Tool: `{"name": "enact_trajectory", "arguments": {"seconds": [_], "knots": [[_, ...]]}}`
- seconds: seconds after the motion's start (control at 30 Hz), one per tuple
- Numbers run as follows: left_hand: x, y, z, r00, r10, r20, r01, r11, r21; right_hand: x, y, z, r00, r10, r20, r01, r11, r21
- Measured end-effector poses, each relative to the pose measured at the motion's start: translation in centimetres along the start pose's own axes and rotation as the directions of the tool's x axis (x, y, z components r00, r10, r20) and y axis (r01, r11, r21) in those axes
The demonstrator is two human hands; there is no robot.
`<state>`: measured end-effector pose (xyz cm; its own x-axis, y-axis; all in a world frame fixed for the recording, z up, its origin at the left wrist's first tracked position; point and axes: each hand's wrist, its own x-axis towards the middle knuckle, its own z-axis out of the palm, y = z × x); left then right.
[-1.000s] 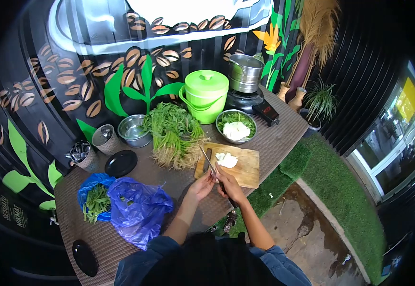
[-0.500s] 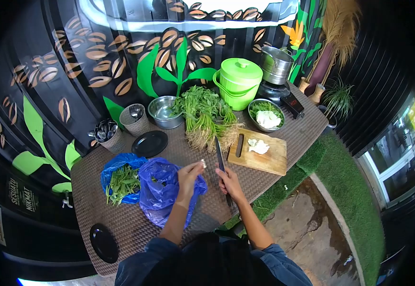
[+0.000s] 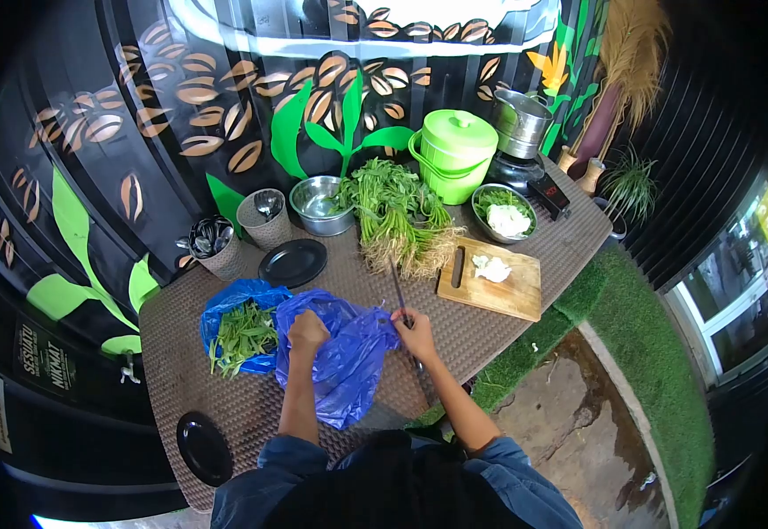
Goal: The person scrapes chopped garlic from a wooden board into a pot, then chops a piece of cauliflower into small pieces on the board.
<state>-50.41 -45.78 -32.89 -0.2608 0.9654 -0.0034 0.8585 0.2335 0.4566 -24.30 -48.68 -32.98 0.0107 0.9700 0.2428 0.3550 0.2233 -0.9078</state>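
Observation:
My right hand [image 3: 415, 335] is closed around a knife [image 3: 399, 289], whose blade points away from me toward the leafy bunch. Its fingertips also touch the edge of a purple plastic bag [image 3: 348, 375], which stretches toward them. At the bag's left upper side is my left hand [image 3: 309, 331], closed, knuckles up; whatever its fingers grip is hidden. Beside it lies a blue plastic bag [image 3: 216, 309] with green leaves and stems [image 3: 244, 337]. Beyond the knife tip rests a large bunch of rooted leafy greens [image 3: 393, 212]. White pieces [image 3: 491, 269] lie on a wooden cutting board [image 3: 516, 296].
A bowl of greens and white pieces [image 3: 504, 216], a green lidded bucket [image 3: 457, 154] and a pot on a burner [image 3: 522, 123] stand at the back right. Left are a metal bowl [image 3: 320, 207], two woven holders [image 3: 221, 256] with utensils, and black plates [image 3: 293, 263].
My left hand has moved left and down onto the purple bag; the small white piece it held no longer shows. My right hand, still with the knife, now touches the bag's edge, pulled rightward.

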Motion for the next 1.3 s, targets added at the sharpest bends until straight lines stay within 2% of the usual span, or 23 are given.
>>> {"name": "enact_trajectory", "arguments": {"seconds": [0.07, 0.1, 0.2, 0.27, 0.3, 0.37, 0.4, 0.47, 0.5, 0.53, 0.6, 0.67, 0.73, 0.8, 0.83, 0.87, 0.93, 1.0, 1.07, 1.1, 1.2, 1.27, 1.3], "knots": [[-0.3, 1.0, -1.2, 0.980, 0.023, 0.199, -0.041, 0.995, 0.088, 0.7, -1.3, -1.2, 0.988, 0.146, 0.052, -0.155, 0.938, 0.311], [-0.7, 1.6, -1.6, 0.979, 0.026, 0.202, -0.044, 0.995, 0.085, 1.0, -1.8, -1.8, 0.992, 0.116, 0.056, -0.128, 0.929, 0.348], [-1.4, 4.0, -1.4, 0.987, 0.013, 0.160, -0.039, 0.987, 0.155, 1.5, -2.8, -3.5, 0.991, 0.115, 0.070, -0.132, 0.935, 0.331], [-1.8, 5.1, -0.3, 0.995, 0.079, -0.059, -0.074, 0.994, 0.087, 1.4, -2.8, -4.5, 0.988, 0.124, 0.090, -0.146, 0.939, 0.313], [-2.2, 6.4, -1.0, 0.995, 0.087, -0.056, -0.082, 0.993, 0.085, 1.3, -2.7, -4.9, 0.984, 0.133, 0.117, -0.163, 0.941, 0.297], [-3.9, 10.1, -4.4, 0.983, 0.171, 0.066, -0.171, 0.985, 0.000, 0.9, -2.7, -5.7, 0.987, 0.118, 0.105, -0.144, 0.944, 0.296], [-4.6, 11.8, -5.2, 0.981, 0.183, 0.070, -0.183, 0.983, -0.001, 0.6, -2.7, -6.1, 0.990, 0.102, 0.100, -0.127, 0.947, 0.296], [-5.5, 14.9, -5.7, 0.959, 0.284, -0.002, -0.275, 0.927, -0.254, 0.3, -2.2, -7.1, 0.989, 0.127, 0.074, -0.144, 0.942, 0.302], [-5.5, 16.2, -5.2, 0.954, 0.299, 0.003, -0.288, 0.923, -0.256, 0.2, -2.1, -7.9, 0.981, 0.185, 0.053, -0.192, 0.918, 0.347], [-5.5, 17.5, -4.5, 0.940, 0.340, -0.023, -0.327, 0.883, -0.338, 0.1, -2.1, -8.7, 0.969, 0.243, 0.034, -0.237, 0.889, 0.393], [-5.2, 20.0, -2.9, 0.919, 0.391, -0.044, -0.373, 0.829, -0.417, 0.0, -1.2, -10.8, 0.958, 0.287, -0.023, -0.251, 0.872, 0.421], [-4.5, 22.4, -0.2, 0.848, 0.529, 0.009, -0.448, 0.727, -0.520, -0.1, -1.2, -13.4, 0.908, 0.411, -0.088, -0.317, 0.808, 0.497], [-3.9, 25.0, 2.8, 0.809, 0.587, 0.045, -0.467, 0.687, -0.557, 0.0, 0.0, -16.2, 0.910, 0.398, -0.117, -0.293, 0.817, 0.497], [-3.5, 27.8, 5.6, 0.762, 0.645, 0.061, -0.467, 0.612, -0.639, -0.2, 1.7, -18.7, 0.864, 0.461, -0.202, -0.332, 0.824, 0.458], [-3.0, 29.1, 6.9, 0.756, 0.633, 0.168, -0.406, 0.654, -0.638, -0.3, 2.5, -20.2, 0.844, 0.496, -0.206, -0.366, 0.812, 0.454], [-2.7, 30.4, 8.3, 0.747, 0.642, 0.172, -0.409, 0.649, -0.642, -0.4, 3.5, -21.7, 0.839, 0.499, -0.218, -0.365, 0.813, 0.454], [-2.3, 33.1, 11.0, 0.743, 0.667, -0.043, -0.599, 0.636, -0.486, -0.6, 5.2, -24.3, 0.847, 0.486, -0.218, -0.348, 0.815, 0.463], [-1.5, 35.0, 13.7, 0.718, 0.693, -0.056, -0.628, 0.612, -0.481, -1.2, 6.3, -26.6, 0.838, 0.496, -0.225, -0.369, 0.821, 0.436], [-1.3, 36.5, 16.1, 0.712, 0.675, -0.193, -0.682, 0.598, -0.422, -1.5, 6.9, -28.5, 0.843, 0.515, -0.156, -0.387, 0.782, 0.488], [-1.3, 37.1, 16.5, 0.734, 0.669, -0.121, -0.646, 0.631, -0.430, -1.6, 7.3, -29.3, 0.842, 0.521, -0.143, -0.406, 0.785, 0.468], [-2.8, 38.0, 18.1, 0.758, 0.636, -0.147, -0.644, 0.694, -0.322, -1.5, 8.4, -31.2, 0.847, 0.526, -0.072, -0.394, 0.714, 0.578], [-3.6, 38.6, 19.2, 0.789, 0.603, -0.117, -0.603, 0.726, -0.331, -1.5, 8.6, -32.1, 0.848, 0.529, -0.021, -0.433, 0.716, 0.547], [-4.3, 39.0, 19.6, 0.767, 0.617, -0.177, -0.641, 0.722, -0.262, -1.5, 8.3, -32.3, 0.853, 0.522, 0.009, -0.446, 0.719, 0.533]]}}
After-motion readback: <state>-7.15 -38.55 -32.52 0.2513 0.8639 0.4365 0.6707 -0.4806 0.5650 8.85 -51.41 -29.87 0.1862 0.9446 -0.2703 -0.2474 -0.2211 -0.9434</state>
